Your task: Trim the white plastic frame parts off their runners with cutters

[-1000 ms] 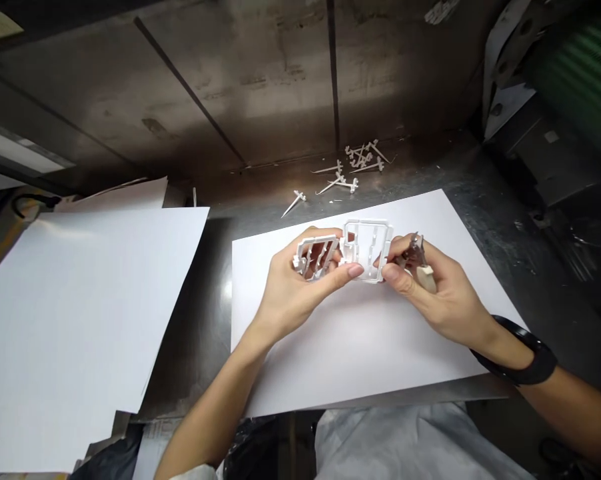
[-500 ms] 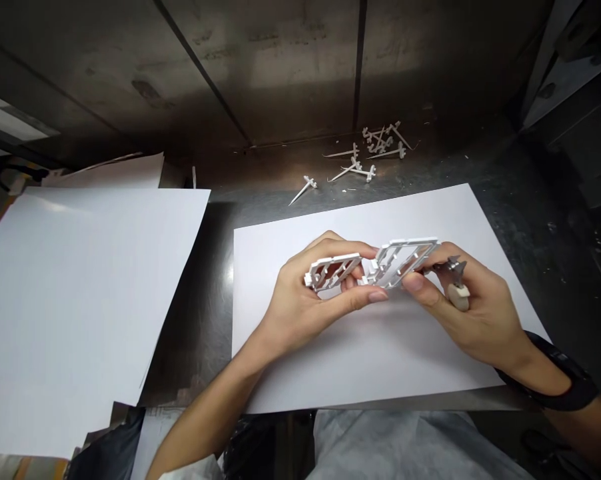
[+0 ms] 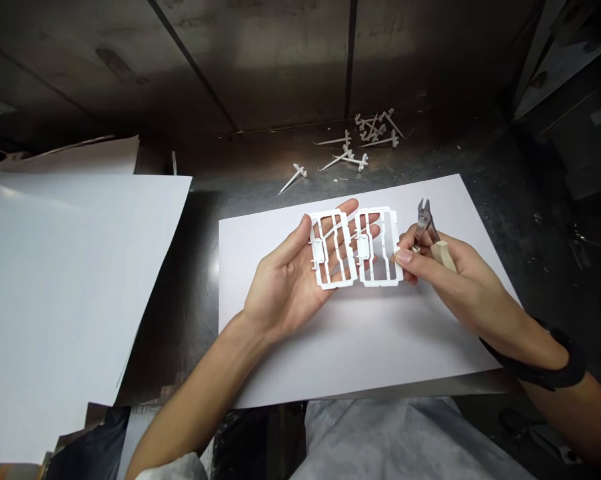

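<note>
Two white plastic frames lie side by side over the white sheet. The left frame (image 3: 336, 248) rests on the palm and fingers of my left hand (image 3: 293, 287), whose thumb stands up at its left edge. Fingers of the same hand show behind the right frame (image 3: 379, 247). My right hand (image 3: 450, 273) pinches that frame's right edge between thumb and fingers. Cutting pliers (image 3: 424, 220) with pale handles are also held in my right hand, their jaws pointing up and slightly apart.
The white sheet (image 3: 380, 347) lies on a dark metal table (image 3: 195, 267). Several white plastic sprue pieces (image 3: 378, 130) are scattered beyond it, near the metal wall. A stack of large white sheets (image 3: 70, 287) is at the left.
The two frames have been tilted to face the camera. My left hand has opened out, palm up, under them. The pliers' jaws in my right hand have turned upward.
</note>
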A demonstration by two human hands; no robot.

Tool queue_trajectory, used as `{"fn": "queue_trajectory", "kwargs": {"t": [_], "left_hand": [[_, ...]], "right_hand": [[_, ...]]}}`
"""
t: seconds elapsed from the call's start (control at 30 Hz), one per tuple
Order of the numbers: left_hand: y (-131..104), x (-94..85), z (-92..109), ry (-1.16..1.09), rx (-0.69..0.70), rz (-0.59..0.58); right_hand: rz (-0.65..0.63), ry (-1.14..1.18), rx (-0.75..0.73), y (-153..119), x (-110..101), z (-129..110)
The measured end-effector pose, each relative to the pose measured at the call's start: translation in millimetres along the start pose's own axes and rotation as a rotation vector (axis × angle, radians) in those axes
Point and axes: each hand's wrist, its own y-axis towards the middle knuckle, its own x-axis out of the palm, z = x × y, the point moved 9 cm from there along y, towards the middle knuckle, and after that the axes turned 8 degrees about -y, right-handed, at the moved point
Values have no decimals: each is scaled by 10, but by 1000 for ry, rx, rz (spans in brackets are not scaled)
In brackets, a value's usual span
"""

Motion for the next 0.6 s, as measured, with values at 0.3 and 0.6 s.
{"fn": "queue_trajectory", "kwargs": {"t": [0.3,0.6], "left_hand": [[-13,37,5,-12,-16,-3],[9,31,8,-17,-30,6]], "right_hand": [[3,-32,-43,13,1,-81],[12,-62,-65,23,-15,-80]]}}
